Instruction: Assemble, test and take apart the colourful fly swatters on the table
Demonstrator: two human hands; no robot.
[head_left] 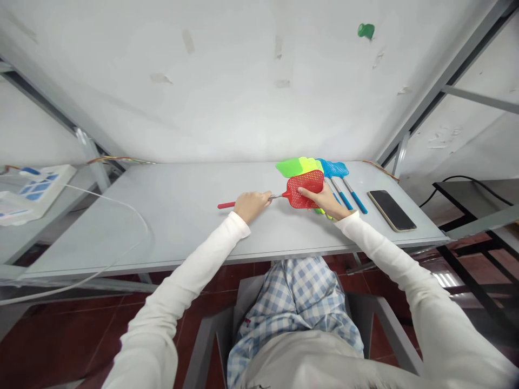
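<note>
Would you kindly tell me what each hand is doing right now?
Left hand: closed on the thin silver shaft of a red, perforated, square-headed fly swatter.
Right hand: holding that same swatter by its head.

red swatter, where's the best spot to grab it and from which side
The red swatter is probably best taken by its red handle, coming from the left: the slim end juts out free there, past the left hand around its middle. The right hand already covers part of the wide mesh head, thumb on top.

One red swatter (pixel 303 181); one phone (pixel 392 210)
</note>
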